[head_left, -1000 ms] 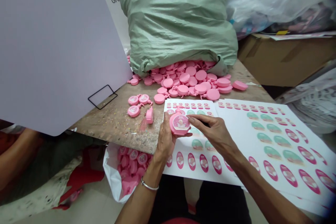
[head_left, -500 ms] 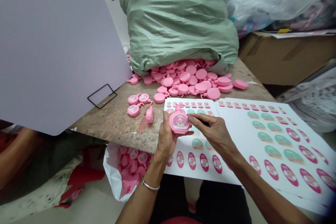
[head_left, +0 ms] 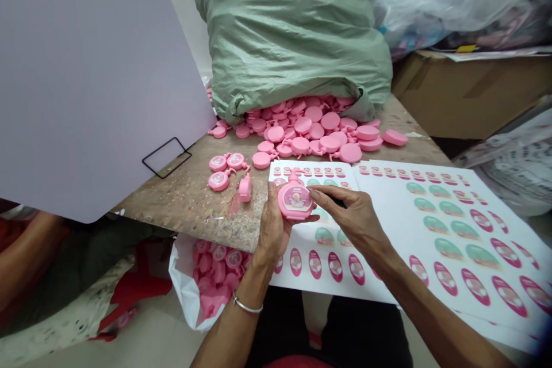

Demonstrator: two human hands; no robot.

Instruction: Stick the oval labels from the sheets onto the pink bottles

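The counter [head_left: 194,207] is carrying the green sack [head_left: 293,34]. White sticker sheets [head_left: 388,207] are lying in front of the sack, towards you, and a heap of pink pieces [head_left: 310,132] is spilling from the sack's mouth. Your left hand [head_left: 271,230] is clamping one stickered pink piece [head_left: 295,200] in front of the sack, over the sheets. Your right hand [head_left: 349,215] is pinching its right edge, fingers together.

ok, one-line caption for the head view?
Left hand holds a labelled pink bottle-shaped piece, right hand touching it, above sticker sheets; plain pink pieces spill from a green sack behind.
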